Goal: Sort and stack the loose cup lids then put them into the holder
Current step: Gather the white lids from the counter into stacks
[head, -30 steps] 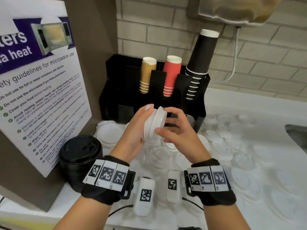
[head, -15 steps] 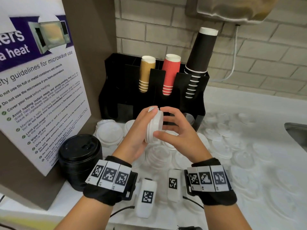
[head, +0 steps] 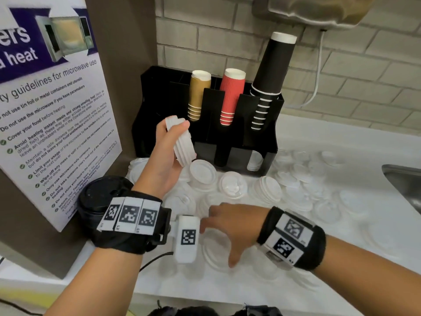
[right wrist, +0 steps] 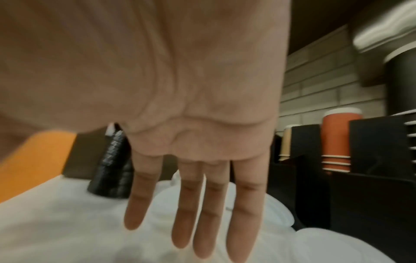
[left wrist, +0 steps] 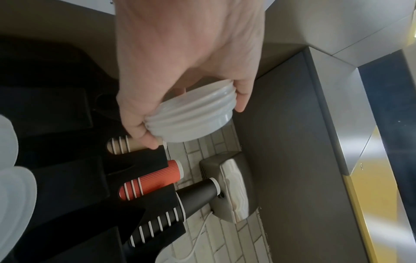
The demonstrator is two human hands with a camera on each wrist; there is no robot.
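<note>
At frame centre the left hand grips a stack of white lids; lower down, the right hand hovers, fingers straight and holding nothing, over loose lids on the counter.

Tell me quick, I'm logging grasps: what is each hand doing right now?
Left hand: grips a nested stack of white plastic cup lids.
Right hand: open, fingers straight, holding nothing, over the loose white lids on the counter.

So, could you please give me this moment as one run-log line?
left hand: grips lid stack | right hand: open, empty, above loose lids | holder: stack not in
</note>
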